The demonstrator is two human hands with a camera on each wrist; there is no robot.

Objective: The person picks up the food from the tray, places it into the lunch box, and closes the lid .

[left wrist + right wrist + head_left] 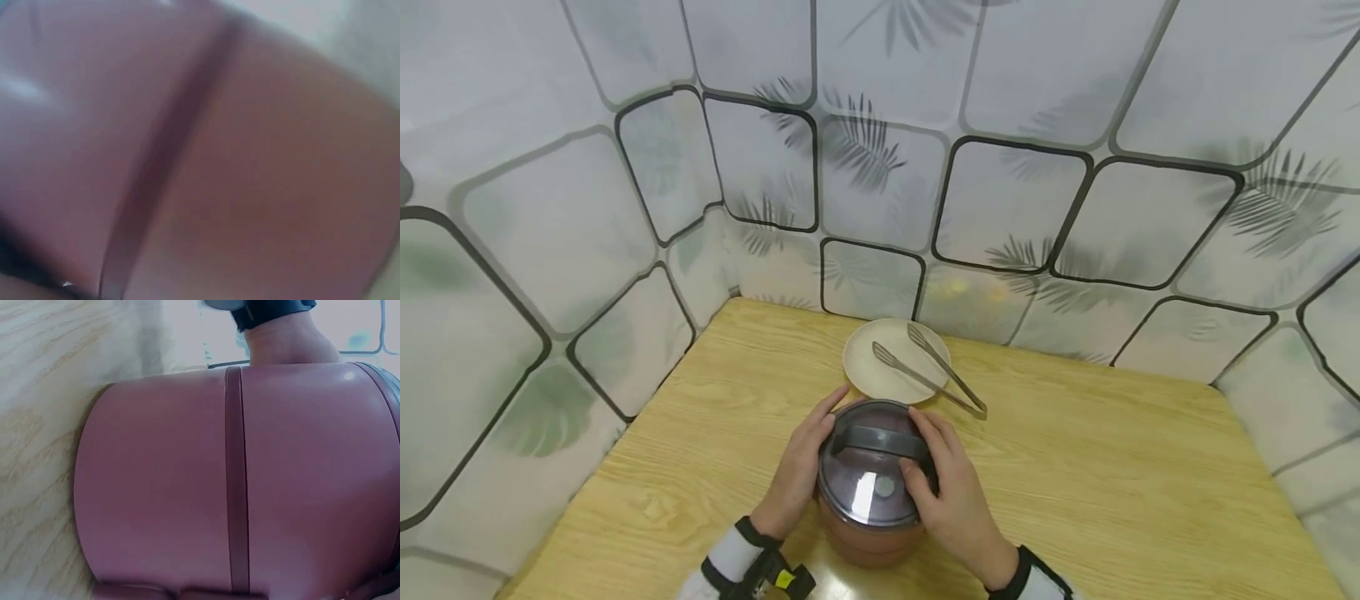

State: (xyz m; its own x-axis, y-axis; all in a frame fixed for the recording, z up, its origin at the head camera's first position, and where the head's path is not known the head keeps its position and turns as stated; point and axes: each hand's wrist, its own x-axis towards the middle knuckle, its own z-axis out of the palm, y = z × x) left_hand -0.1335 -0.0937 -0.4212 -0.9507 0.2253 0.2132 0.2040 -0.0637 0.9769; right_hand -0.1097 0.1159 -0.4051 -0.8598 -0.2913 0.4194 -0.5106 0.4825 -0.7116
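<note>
A round pink lidded food container (868,542) stands on the table, with a dark glossy lid (857,492) and a grey arched handle (880,440) on top. My left hand (797,471) holds the container's left side, fingers along the lid's edge. On the right, my right hand (951,492) grips the lid rim, its thumb over the lid beside the handle. Close up in the left wrist view, the pink wall (269,169) fills the picture, blurred. The right wrist view shows the body's darker band (237,487), with the left wrist beyond; both hands' fingers are mostly hidden there.
Behind the container a white plate (880,387) lies near the back wall. Metal tongs (951,375) rest across it, their joined end over the right rim. Patterned sheeting (880,192) encloses the wood-grain table (1112,475) at the back and sides.
</note>
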